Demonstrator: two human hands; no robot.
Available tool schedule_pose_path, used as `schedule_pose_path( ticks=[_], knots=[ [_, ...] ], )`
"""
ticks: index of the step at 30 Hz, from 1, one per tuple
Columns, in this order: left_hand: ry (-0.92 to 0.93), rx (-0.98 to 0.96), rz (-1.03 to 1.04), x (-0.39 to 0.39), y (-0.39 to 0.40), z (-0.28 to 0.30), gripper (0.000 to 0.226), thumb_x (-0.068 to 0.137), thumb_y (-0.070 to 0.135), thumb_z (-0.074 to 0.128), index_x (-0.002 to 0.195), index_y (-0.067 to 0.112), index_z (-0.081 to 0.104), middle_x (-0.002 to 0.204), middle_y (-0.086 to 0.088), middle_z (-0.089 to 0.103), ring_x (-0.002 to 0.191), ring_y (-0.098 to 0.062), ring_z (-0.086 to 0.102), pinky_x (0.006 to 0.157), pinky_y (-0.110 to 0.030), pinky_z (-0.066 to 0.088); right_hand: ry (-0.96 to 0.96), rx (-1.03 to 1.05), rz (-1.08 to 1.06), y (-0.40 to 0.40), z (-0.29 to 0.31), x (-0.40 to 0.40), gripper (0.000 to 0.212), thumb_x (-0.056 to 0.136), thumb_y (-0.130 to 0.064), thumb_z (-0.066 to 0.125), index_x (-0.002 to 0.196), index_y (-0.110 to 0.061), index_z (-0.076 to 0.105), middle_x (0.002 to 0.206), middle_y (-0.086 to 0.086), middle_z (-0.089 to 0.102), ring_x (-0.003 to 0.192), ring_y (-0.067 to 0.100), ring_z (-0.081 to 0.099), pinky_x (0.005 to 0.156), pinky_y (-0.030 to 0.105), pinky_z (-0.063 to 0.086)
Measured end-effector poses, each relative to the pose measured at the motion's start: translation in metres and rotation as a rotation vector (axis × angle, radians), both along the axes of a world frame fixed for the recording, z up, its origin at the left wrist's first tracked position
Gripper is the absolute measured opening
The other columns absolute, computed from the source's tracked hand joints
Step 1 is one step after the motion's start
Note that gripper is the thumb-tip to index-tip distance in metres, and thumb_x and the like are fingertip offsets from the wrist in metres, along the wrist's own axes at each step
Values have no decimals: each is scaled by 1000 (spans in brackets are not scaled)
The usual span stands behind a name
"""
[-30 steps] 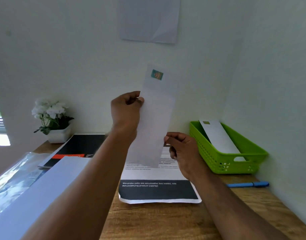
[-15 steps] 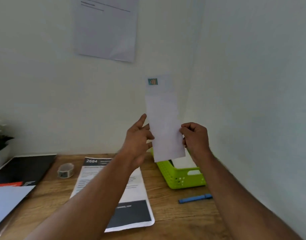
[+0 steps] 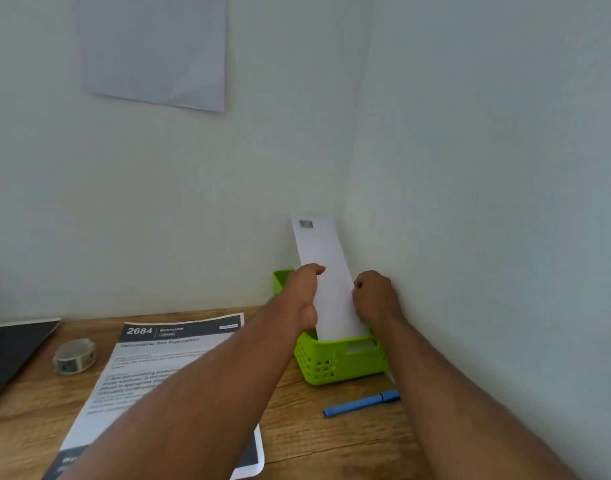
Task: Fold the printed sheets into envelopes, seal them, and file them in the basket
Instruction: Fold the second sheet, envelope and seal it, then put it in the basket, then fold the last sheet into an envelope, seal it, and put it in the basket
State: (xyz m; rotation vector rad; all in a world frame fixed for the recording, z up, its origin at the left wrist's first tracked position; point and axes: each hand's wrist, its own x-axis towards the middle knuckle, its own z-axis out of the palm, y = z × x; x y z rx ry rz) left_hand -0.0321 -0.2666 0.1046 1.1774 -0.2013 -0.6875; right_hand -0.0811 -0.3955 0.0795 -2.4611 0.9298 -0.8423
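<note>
A long white envelope (image 3: 326, 271) with a small sticker near its top stands upright with its lower end inside the green basket (image 3: 342, 363) in the desk's far right corner. My left hand (image 3: 302, 296) holds its left edge, thumb across the front. My right hand (image 3: 375, 297) pinches its right edge, close to the side wall. A printed sheet (image 3: 148, 368) headed "2684 Bedroom" lies flat on the wooden desk to the left, partly under my left forearm. Whatever else is in the basket is hidden behind the envelope.
A blue pen (image 3: 361, 403) lies in front of the basket. A roll of stickers (image 3: 74, 355) sits left of the printed sheet, and a dark folder (image 3: 13, 344) lies at the far left. A paper (image 3: 155, 46) hangs on the back wall. Walls close off the corner.
Both hands carried the envelope from mid-air down and right until its lower end went into the green basket. My view swung right toward the corner.
</note>
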Motion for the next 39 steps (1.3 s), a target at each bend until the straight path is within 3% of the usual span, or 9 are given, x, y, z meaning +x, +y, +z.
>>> schedule_pose_path(
  ticks=[3,6,11,16,19,22,27,31,39],
  knots=[
    [35,113,-66,-4,-8,-3,47,98,40,49,127,4,61,106,-18,67,87,-30,64,76,-40,49,257,-116,-16,8,-6,-3,27,90,-5,40,111,-6,57,121,17,58,112,36,57,88,37,47],
    [89,196,-89,-3,-16,-8,57,99,48,46,135,4,51,124,-15,58,114,-29,56,101,-37,38,382,-281,-41,12,-5,-1,30,91,-8,41,117,-11,56,124,10,57,114,30,57,87,35,46],
    [122,225,-47,20,-42,-30,76,82,74,46,125,12,58,126,-6,63,117,-25,59,108,-38,39,438,-203,198,7,-12,12,40,84,-30,61,124,-22,59,128,3,57,118,24,53,90,33,45],
    [56,165,-60,8,-31,-23,71,87,71,45,103,4,61,91,-5,67,83,-25,63,108,-38,40,468,-166,258,6,-15,16,37,83,-30,60,119,-21,63,123,3,62,113,21,57,89,30,47],
    [-66,74,47,16,-28,-20,90,71,74,58,137,15,48,131,-8,60,115,-28,60,101,-45,46,432,-180,235,6,-9,10,37,90,-30,57,125,-20,59,132,5,55,121,23,52,98,35,44],
    [-357,69,156,15,15,-10,60,91,34,63,144,14,43,141,-4,50,123,-20,51,94,-29,41,420,-173,284,9,5,6,38,89,-32,60,125,-18,60,134,6,55,123,23,51,101,35,42],
    [-1030,739,134,45,116,-46,35,92,27,59,126,22,63,135,-2,59,119,-23,58,104,-39,44,342,-217,368,52,46,12,31,85,-33,65,110,-15,69,121,9,64,112,27,59,93,33,48],
    [-1119,1416,-101,55,190,-85,51,96,52,41,143,32,43,152,-4,40,139,-30,34,113,-49,27,210,-170,535,145,33,30,24,85,-28,60,104,-18,72,113,8,70,107,26,63,91,32,50],
    [-1096,1304,-12,38,244,-101,46,84,53,37,113,32,65,123,-1,64,110,-28,60,93,-43,50,239,10,533,246,-75,62,23,93,-17,46,105,-11,64,111,13,66,103,32,61,76,31,44]
  ],
)
